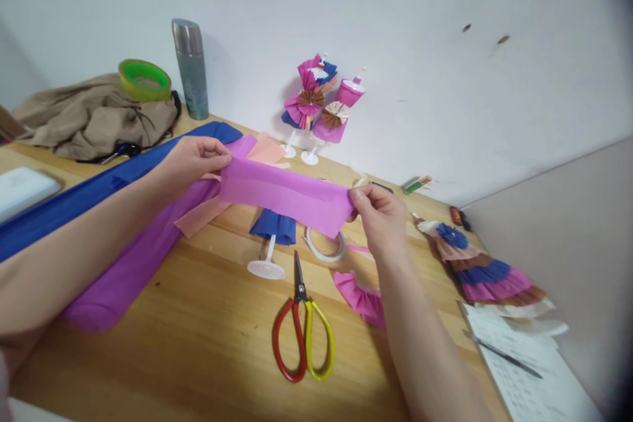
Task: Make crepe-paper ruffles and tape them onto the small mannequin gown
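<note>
A strip of purple crepe paper [287,194] is stretched between my two hands above the table. My left hand [200,157] pinches its left end, and my right hand [378,214] pinches the right end. Behind the strip stands a small dress form with a blue skirt [273,227], its upper part hidden. Below lie scissors [301,316] with one red and one yellow handle. A roll of white tape [325,247] rests under the strip's right half. Near my right forearm is a gathered pink paper piece [359,299].
Blue [64,194] and purple crepe paper [116,283] lie along the left. Two dressed mini forms [309,105] stand by the wall, near a steel bottle [192,72] and green tape roll [144,79] on brown cloth [93,115]. At right are a layered paper dress [487,270] and written sheets [529,362].
</note>
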Demonstrator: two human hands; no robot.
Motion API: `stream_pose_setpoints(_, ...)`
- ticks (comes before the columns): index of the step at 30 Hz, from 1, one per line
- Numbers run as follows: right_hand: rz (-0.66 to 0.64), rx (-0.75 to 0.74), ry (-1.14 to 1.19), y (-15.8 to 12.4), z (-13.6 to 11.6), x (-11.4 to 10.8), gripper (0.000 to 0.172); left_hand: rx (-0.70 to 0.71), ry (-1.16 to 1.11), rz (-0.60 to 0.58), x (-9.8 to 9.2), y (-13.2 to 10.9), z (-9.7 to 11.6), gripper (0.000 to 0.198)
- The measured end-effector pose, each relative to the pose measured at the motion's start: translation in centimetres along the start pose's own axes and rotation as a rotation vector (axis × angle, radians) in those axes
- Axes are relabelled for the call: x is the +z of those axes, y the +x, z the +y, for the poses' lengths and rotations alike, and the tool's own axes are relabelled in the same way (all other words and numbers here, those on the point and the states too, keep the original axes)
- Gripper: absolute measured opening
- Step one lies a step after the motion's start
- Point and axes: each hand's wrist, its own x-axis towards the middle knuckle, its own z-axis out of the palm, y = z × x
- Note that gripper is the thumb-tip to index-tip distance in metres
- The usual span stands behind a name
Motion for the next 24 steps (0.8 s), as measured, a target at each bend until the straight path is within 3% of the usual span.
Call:
stream_pose_setpoints(4, 0.006, 0.001, 0.037, -0.1, -0.2, 0.0, 0.023, -0.031, -0.060, 0.025, 0.1, -0.2, 0.3, 0.005)
stream_pose_setpoints(12, -0.061, 0.102, 0.142, 0.6, 0.8, -0.2, 0.030, -0.076, -0.202, -0.068, -0.5, 1.1, -1.3, 0.009)
stream_pose_setpoints(19, -0.108, 0.112, 0.145, 0.7, 1.6, -0.2, 0.033, -0.117, -0.149, -0.087, -0.5, 0.5, -0.8, 0.025)
stream_pose_setpoints(24, -0.125, 0.132, 0.127, 0.5, 1.4, -0.3, 0.031, -0.107, -0.102, -0.123, -0.7, 0.5, -0.9, 0.018)
